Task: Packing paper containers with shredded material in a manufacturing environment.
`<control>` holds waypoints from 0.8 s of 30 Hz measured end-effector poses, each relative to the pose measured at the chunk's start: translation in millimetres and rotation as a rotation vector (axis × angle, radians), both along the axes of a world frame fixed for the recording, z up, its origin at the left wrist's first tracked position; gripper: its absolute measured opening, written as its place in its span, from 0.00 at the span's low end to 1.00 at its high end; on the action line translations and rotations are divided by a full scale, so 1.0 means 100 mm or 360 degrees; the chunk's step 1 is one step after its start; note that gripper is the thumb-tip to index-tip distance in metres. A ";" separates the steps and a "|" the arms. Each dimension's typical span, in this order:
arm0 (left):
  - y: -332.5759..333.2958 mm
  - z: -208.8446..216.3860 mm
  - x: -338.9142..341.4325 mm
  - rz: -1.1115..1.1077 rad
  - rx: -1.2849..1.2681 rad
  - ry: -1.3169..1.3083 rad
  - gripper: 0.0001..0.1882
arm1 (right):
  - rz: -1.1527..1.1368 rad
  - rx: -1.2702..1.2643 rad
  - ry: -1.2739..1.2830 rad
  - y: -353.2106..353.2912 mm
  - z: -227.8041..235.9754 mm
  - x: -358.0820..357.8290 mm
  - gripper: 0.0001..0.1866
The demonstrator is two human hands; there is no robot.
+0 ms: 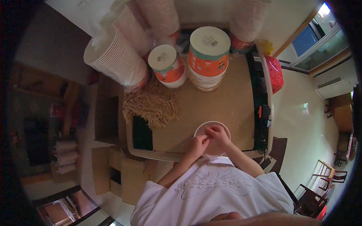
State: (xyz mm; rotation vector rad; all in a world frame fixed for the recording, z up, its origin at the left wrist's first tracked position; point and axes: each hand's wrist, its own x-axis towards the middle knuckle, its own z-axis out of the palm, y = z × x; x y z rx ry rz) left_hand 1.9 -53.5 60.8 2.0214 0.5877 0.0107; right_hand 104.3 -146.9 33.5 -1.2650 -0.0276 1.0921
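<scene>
While orange-banded tubs point(208, 56) stand behind, both hands point(209, 139) pinch the white bowl's point(205, 126) rim

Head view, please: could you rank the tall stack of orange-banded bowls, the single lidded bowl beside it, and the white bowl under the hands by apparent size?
1. Tall stack of orange-banded bowls.
2. Single lidded bowl and white bowl: they look alike, and the hands cover part of the white bowl, so I leave these two unranked.
</scene>
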 end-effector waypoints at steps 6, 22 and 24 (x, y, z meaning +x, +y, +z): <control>0.63 -0.25 0.21 0.0337 -0.0156 -0.0264 0.08 | 0.0325 -0.0226 -0.0713 0.01 -0.08 0.03 0.08; 0.71 -0.43 0.46 -0.0080 -0.0712 -0.0009 0.09 | 0.0213 -0.0308 -0.0577 0.04 -0.08 0.04 0.10; 0.71 -0.45 0.46 -0.0049 -0.0755 -0.0008 0.10 | 0.0219 -0.0270 -0.0579 0.04 -0.12 0.03 0.09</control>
